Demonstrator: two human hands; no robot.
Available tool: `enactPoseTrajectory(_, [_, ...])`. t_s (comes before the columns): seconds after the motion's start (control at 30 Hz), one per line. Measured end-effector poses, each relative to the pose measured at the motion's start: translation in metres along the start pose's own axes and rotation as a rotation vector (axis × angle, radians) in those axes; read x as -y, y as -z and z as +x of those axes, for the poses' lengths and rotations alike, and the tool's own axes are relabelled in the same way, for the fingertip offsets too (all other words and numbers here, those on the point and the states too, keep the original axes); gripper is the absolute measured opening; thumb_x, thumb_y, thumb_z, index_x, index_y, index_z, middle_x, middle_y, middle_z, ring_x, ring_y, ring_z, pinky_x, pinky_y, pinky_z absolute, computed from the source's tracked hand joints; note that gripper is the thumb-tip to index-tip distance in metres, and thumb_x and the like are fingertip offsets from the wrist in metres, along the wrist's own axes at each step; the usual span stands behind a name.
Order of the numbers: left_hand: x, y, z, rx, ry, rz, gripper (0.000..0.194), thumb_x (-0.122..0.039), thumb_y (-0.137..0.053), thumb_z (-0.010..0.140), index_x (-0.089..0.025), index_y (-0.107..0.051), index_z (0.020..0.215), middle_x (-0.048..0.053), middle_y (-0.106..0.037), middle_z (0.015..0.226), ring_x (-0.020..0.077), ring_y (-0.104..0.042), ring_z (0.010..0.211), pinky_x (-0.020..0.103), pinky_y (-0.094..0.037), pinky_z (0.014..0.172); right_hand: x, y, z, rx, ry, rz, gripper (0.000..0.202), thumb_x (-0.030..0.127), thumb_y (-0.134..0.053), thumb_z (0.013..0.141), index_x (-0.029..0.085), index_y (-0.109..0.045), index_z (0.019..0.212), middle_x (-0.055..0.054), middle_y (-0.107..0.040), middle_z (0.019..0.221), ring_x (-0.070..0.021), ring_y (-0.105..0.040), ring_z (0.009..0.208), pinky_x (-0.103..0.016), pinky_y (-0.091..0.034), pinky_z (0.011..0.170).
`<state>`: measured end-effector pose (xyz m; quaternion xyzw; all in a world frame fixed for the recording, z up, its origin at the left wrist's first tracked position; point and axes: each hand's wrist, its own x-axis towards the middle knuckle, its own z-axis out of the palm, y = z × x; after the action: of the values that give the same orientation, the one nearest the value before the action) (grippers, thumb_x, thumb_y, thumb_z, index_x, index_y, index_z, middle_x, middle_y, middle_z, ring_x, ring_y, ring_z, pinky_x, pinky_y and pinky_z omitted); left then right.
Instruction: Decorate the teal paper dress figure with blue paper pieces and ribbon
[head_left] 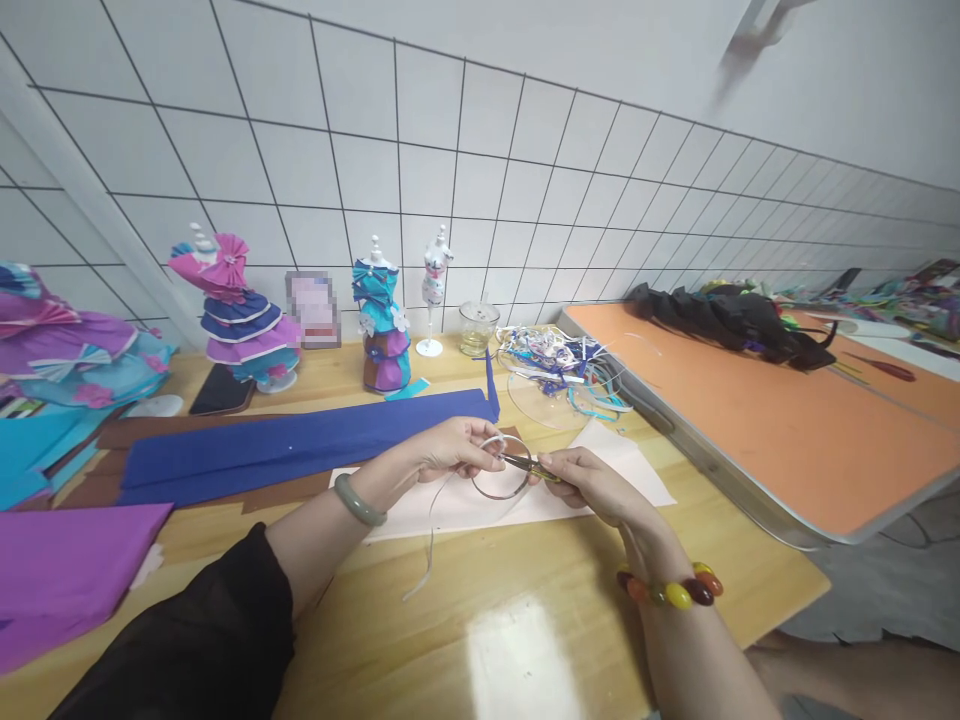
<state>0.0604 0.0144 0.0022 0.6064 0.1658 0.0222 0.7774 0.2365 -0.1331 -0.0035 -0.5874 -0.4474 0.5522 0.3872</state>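
Note:
My left hand [466,450] pinches the top left of a thin round hoop [495,496], with a pale narrow strip [432,540] trailing from it down towards the table. Small scissors [541,470] with dark blades are in my right hand [589,480]. Their tips point left into the hoop and come close to my left fingertips. Whether the blades touch the strip is too small to tell. Under both hands lies a sheet of pale pink paper [622,470] on the wooden table [405,660].
Behind my hands lie folded blue paper [300,445] and a heap of coloured strips [551,360]. Dressed mini mannequins [382,320], a bare mannequin [433,285] and a glass cup [478,328] line the wall. Purple paper [67,570] lies left; an orange-topped table [787,430] stands right.

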Motion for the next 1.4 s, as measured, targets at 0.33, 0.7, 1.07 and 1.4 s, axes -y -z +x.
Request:
enactPoseTrajectory(0.33, [-0.001,-0.001,-0.001,0.011,0.005,0.034,0.039,-0.026,-0.076,0.053,-0.015,-0.059,0.086,-0.003,-0.049,0.072,0.0022,-0.039,0.049,0.017,-0.026,0.042,0.002,-0.002,0.001,-0.013,-0.022,-0.037,0.045,0.057,-0.049,0.077,0.013,-0.059,0.073,0.01,-0.018,0.047,-0.0057,-0.012,0.041,-0.025,-0.006,0.041])
enactPoseTrajectory(0.7, [-0.001,0.0,0.0,-0.046,0.005,0.031,0.039,-0.025,-0.076,0.052,-0.016,-0.059,0.086,-0.002,-0.052,0.073,0.0028,-0.041,0.05,0.018,-0.027,0.044,-0.001,-0.002,0.001,-0.011,0.018,0.035,0.038,0.051,-0.051,0.08,0.014,-0.056,0.072,0.009,-0.019,0.051,-0.0059,-0.012,0.044,-0.025,-0.007,0.042])
enactPoseTrajectory(1.07, [0.003,0.005,0.002,-0.008,-0.039,-0.033,0.04,-0.022,-0.076,0.054,-0.016,-0.054,0.087,-0.002,-0.055,0.074,0.0025,-0.043,0.05,0.018,-0.026,0.043,-0.001,-0.004,0.001,-0.036,0.028,0.017,0.042,0.052,-0.047,0.081,0.011,-0.059,0.083,0.009,-0.019,0.052,-0.006,-0.012,0.045,-0.025,-0.007,0.043])
enactPoseTrajectory(1.4, [0.005,0.01,0.004,-0.052,-0.012,-0.119,0.047,-0.02,-0.077,0.053,-0.016,-0.053,0.094,0.0,-0.058,0.076,0.0024,-0.046,0.05,0.017,-0.024,0.043,0.003,0.004,-0.004,-0.219,0.15,0.057,0.037,0.049,-0.055,0.077,0.012,-0.061,0.08,0.007,-0.027,0.052,-0.0061,-0.019,0.044,-0.024,-0.011,0.043])
